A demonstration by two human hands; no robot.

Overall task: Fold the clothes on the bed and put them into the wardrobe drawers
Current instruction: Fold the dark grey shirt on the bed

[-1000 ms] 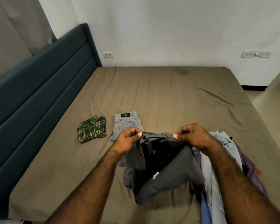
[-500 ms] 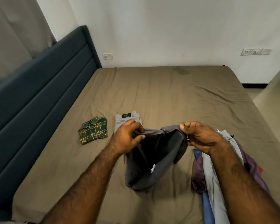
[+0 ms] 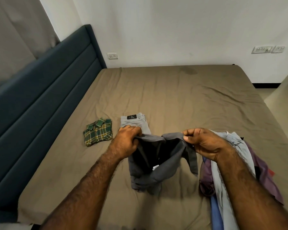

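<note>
On the bed (image 3: 198,100), a folded shirt (image 3: 98,133) lies left of folded jeans (image 3: 135,122), a held garment (image 3: 158,165) hangs before the jeans, and a clothes pile (image 3: 226,171) lies right.

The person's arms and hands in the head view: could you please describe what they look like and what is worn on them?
Both forearms are bare and hairy, with no sleeve in view. The left hand and right hand wear no gloves, rings, watch or wristband that can be seen. Short, plain fingernails show on the right hand.
</note>
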